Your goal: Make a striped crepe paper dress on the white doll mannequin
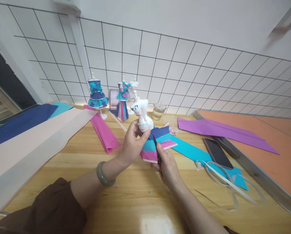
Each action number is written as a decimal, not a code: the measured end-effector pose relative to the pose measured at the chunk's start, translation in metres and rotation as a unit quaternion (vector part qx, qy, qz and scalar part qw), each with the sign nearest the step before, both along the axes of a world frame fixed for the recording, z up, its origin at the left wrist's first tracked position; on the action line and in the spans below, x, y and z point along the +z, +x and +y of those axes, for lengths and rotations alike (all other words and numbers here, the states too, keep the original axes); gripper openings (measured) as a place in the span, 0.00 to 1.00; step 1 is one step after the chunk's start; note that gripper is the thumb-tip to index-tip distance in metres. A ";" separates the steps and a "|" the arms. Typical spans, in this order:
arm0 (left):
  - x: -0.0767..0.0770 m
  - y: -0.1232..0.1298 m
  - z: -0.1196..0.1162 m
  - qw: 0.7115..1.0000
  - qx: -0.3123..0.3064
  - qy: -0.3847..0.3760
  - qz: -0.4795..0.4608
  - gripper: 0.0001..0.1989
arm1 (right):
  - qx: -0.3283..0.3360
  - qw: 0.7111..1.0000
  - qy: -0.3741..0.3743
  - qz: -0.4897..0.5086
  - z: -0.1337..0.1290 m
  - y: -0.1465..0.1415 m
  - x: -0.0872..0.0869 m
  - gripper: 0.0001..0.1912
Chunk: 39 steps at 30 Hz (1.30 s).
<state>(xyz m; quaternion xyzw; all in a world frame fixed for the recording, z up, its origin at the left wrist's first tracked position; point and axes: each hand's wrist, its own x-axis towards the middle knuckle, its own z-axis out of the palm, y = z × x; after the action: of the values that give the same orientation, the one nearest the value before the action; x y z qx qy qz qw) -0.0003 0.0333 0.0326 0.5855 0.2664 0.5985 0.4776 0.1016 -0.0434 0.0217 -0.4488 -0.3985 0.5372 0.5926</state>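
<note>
A small white mannequin [142, 112] wears a layered skirt [149, 145] in dark blue, turquoise and pink. My left hand [133, 141] is closed around its waist, the thumb lying at the skirt's top edge. In my right hand [167, 164] is a dark pointed tool [158, 156], which looks like scissors or tweezers. Its tip rests against the blue and turquoise layers, right of my left thumb. The skirt's right part spreads out beyond the tool.
Dressed mannequins [96, 94] stand at the back, near a glass jar [158, 111]. Pink paper [104, 131] lies left; turquoise paper [189, 149], a phone [218, 152], ribbon [217, 172] and purple paper [223, 131] lie right. Large sheets [38, 136] cover the far left.
</note>
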 end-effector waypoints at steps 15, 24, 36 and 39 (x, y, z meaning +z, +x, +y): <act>0.001 0.000 -0.001 1.000 -0.004 -0.012 -0.012 0.19 | -0.013 1.000 -0.010 -0.004 -0.001 -0.001 0.002 0.25; 0.001 0.001 0.000 1.000 -0.013 -0.021 -0.017 0.19 | -0.030 0.999 -0.015 -0.017 0.002 -0.001 0.003 0.27; 0.004 0.001 0.000 0.998 -0.045 -0.027 -0.019 0.20 | -0.018 1.000 -0.004 -0.016 0.001 0.001 -0.001 0.25; 0.005 0.000 0.000 0.998 -0.051 -0.020 -0.014 0.19 | -0.021 0.999 0.003 -0.026 0.000 0.002 0.000 0.25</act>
<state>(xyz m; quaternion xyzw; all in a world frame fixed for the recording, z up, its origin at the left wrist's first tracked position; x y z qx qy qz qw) 0.0001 0.0329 0.0376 0.5801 0.2409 0.5762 0.5229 0.1033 -0.0429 0.0212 -0.4690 -0.4056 0.5114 0.5950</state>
